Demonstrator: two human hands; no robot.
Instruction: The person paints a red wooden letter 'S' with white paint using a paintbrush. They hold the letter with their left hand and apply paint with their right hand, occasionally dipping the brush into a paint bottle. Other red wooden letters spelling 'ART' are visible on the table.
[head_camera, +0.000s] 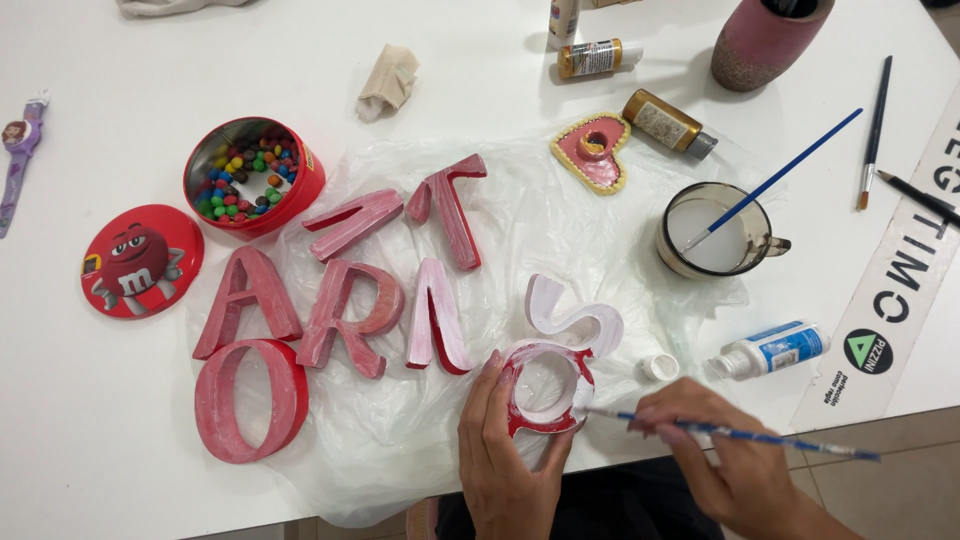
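Letter S (556, 352) between left fingers (490, 385) — brush-tip (598, 411) touching

Single head-worn view, looking steeply down from above the near table edge (120, 500) toward twelve o'clock. It sits close: the left hand (505, 460) and right hand (735, 465) enter at six o'clock, while the far tabletop is cropped at twelve. No second view overlaps.

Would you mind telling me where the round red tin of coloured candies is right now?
In the head view, the red tin sits open on the white table's left side, just above its lid and left of the pink letters.
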